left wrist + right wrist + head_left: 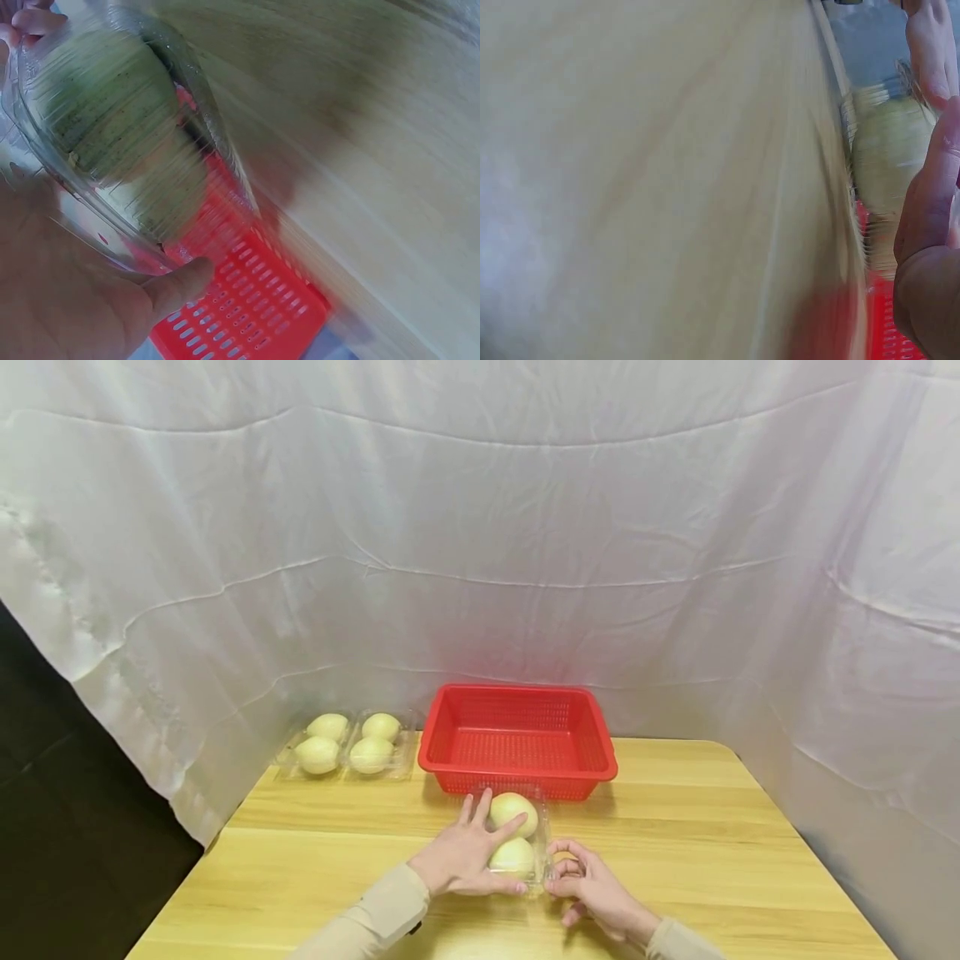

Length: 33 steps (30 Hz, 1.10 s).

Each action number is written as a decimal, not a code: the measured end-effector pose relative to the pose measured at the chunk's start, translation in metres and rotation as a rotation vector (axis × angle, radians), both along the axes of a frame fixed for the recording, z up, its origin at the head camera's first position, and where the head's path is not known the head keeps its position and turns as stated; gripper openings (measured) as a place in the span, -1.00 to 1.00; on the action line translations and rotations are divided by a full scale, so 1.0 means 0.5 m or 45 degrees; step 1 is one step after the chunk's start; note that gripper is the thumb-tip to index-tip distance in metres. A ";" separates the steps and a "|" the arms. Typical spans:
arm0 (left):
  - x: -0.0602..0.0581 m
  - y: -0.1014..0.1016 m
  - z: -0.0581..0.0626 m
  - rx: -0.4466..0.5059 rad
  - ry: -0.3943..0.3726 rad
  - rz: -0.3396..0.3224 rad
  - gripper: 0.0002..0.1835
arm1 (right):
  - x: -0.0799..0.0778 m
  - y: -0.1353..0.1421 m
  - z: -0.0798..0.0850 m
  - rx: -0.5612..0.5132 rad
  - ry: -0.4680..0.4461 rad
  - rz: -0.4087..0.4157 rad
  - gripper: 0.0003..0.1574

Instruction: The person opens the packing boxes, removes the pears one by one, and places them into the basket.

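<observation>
Two pale yellow, pear-like fruits lie one behind the other in a clear plastic clamshell box on the table, in front of the red basket. My left hand rests over the box's left side with straight, spread fingers; one finger lies across between the fruits and the thumb points along the near end. At the box's near right edge, my right hand has curled fingers and pinches the plastic rim. The left wrist view has the fruits behind the plastic, blurred, with right-hand fingertips at a corner.
Directly behind the box stands a red perforated basket. Two more clear boxes with pale yellow fruits, a left one and a right one, sit side by side at the back left. Pale curtains enclose the wooden table.
</observation>
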State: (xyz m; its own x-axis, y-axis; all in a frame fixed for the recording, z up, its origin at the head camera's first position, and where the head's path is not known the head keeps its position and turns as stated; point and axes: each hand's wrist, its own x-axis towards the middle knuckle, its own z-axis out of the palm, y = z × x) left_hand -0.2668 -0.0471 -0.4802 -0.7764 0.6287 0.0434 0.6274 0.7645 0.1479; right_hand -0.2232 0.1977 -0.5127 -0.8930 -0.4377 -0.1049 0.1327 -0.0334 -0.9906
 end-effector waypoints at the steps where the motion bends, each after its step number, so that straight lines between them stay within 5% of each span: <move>1: 0.000 0.000 0.000 0.000 0.001 -0.002 0.00 | 0.001 -0.001 -0.001 -0.006 0.000 0.005 -0.35; 10: 0.001 0.000 0.001 0.047 -0.068 0.016 -0.01 | 0.003 -0.001 -0.003 0.032 -0.019 -0.042 -0.50; 18: 0.004 -0.003 0.000 0.068 -0.042 0.029 0.11 | 0.000 0.000 -0.004 0.173 0.086 -0.053 -0.63; 27: 0.012 -0.005 0.002 0.001 0.117 -0.010 0.04 | -0.006 -0.003 -0.001 0.237 0.138 -0.205 -0.45; 33: 0.012 -0.007 -0.002 -0.008 0.187 -0.045 -0.02 | -0.048 -0.004 0.006 0.262 0.186 -0.362 -0.53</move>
State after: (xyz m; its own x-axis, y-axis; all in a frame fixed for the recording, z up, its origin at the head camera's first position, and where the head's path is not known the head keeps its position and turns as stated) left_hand -0.2608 -0.0505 -0.4810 -0.7392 0.6563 0.1510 0.6686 0.7421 0.0474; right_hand -0.2471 0.1957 -0.5097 -0.9878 -0.1533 -0.0275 0.0037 0.1534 -0.9882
